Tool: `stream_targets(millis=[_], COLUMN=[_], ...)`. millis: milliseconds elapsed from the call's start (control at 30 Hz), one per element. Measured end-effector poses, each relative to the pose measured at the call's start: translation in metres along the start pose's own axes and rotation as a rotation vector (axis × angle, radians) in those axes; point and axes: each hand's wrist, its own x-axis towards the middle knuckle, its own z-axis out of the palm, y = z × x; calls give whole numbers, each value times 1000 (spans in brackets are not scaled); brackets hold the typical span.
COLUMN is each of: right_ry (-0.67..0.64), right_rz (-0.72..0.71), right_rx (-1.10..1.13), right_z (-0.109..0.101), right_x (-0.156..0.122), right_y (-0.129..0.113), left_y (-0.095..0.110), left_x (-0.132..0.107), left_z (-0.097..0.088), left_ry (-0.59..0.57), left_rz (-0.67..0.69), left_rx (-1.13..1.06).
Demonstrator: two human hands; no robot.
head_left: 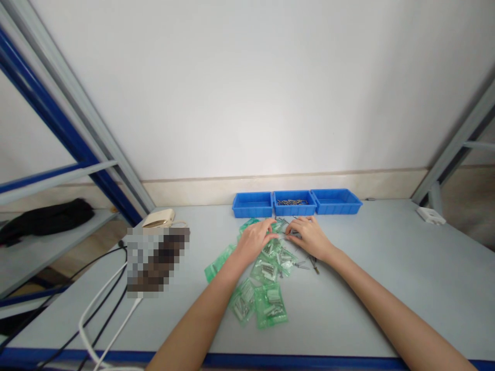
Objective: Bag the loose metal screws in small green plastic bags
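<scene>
Grey desk (386,288) against a white wall. A topmost green bag (279,225) of screws lies between the two hands, at the far end of a pile of green plastic bags (266,288). Left hand (253,241): fingers bent, tips at the bag's left edge. Right hand (311,236): fingers curled, tips at its right edge. Whether either hand actually grips the bag cannot be told. Loose screws (309,264) lie just beside the right wrist. Behind the hands stand three blue bins in a row, left (252,205), middle (294,202) holding screws, and right (335,201). Far left: a cream device (158,219) and cables (96,319).
</scene>
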Motion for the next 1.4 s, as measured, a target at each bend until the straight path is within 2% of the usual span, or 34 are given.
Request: stream_targets(millis=[133, 233, 433, 600, 733, 933, 1100, 1400], right_ry=[61, 88, 64, 123, 146, 96, 137, 105], right_rz=[96, 120, 113, 67, 75, 87, 69, 84], right_rx=[127, 274, 422, 533, 514, 498, 451, 369], right_z=[-6, -7, -1, -2, -4, -3, -3, -3], right_x=[1, 3, 5, 5, 5, 4, 3, 1], right_y=[-1, 0, 0, -5, -5, -5, -8, -5], left_y=[0, 1, 4, 4, 5, 5, 6, 6], left_x=[-2, -4, -5, -4, -3, -4, -4, -3], left_z=[6, 7, 4, 4, 6, 4, 2, 5], left_ry=[2, 8, 128, 182, 153, 133, 118, 54], left_rz=[145, 200, 218, 142, 100, 149, 123, 137], left_rx=[58, 88, 97, 66, 75, 71, 112, 179])
